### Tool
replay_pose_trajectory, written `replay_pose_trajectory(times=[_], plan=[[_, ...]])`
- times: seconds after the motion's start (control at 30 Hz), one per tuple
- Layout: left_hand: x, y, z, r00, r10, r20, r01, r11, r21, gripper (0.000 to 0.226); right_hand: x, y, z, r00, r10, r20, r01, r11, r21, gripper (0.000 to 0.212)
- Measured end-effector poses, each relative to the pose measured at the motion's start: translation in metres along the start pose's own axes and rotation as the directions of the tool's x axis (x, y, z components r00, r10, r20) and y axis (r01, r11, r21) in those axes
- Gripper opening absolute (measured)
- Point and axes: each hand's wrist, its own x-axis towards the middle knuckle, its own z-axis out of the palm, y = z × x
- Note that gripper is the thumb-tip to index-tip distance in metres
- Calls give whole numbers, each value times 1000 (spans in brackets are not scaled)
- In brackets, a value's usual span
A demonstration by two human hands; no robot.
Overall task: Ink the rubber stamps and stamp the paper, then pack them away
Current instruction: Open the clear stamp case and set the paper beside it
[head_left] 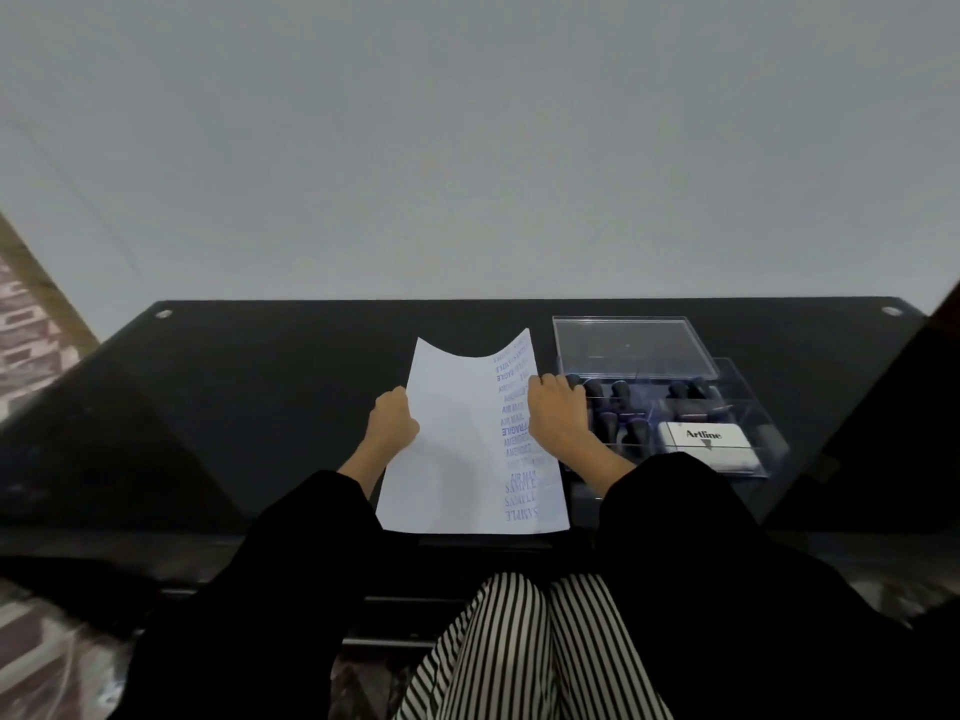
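From my head camera, looking down past my knees, I see my left hand [393,420] at the left edge of the paper [457,459], its fingers curled in and pinching that edge about halfway along the sheet. My right hand [557,415] takes the opposite edge at about the same height, knuckles up and fingers bent over the margin, so both hands grasp the sheet between them. The paper runs lengthwise away from me in the middle of the black glass table [249,407]. Its near end reaches the table's front edge, and its far end bows, with the corners raised and the middle dipping. I cannot tell how much of it rests on the glass. A column of blue imprints runs down its right side, among them SAMPLE, AIR MAIL and FRAGILE, while the left part is blank. Just right of my right hand stands a clear plastic box [748,407], and inside it the stamps [621,391] show as dark rounded handles packed in rows. The white ink pad [707,443], marked Artline, lies closed in the box's near right part. A clear lid [631,348] sits at the far side of the box, overlapping its back edge. My black sleeves [291,553] cover both forearms to the wrists, and my striped trousers [524,646] fill the bottom of the view. Beyond the table rises a plain grey wall [467,148].
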Motion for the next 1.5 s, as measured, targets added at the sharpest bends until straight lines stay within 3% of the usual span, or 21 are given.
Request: replay_pose_trajectory(times=[0.27,0.4,0.47,0.7,0.87,1.23,1.37,1.5], plan=[[-4,4,-2,999,34,-4,-34,998,53,28,-11,0,-3,1000,-16,-26,18,998,53,31],[-8,23,-6,989,149,-12,-149,988,30,50,-11,8,-17,997,-3,-78,10,996,92,35],[-14,44,-4,974,226,-26,-227,974,-14,48,-12,19,-26,995,22,-102,-10,993,114,36],[-45,140,18,855,519,-11,-518,850,-98,36,-34,86,-49,984,160,-79,-151,983,106,42],[-68,197,40,777,628,41,-618,773,-144,35,-56,131,-59,969,243,-50,-236,965,116,39],[-87,243,91,705,672,226,-688,726,-14,44,-78,185,-49,946,300,125,-321,922,214,40],[-90,237,107,721,639,267,-687,710,155,56,-76,188,-43,933,299,201,-339,917,208,43],[-91,228,115,754,595,277,-649,741,174,58,-72,189,-41,916,322,241,-371,908,196,35]])
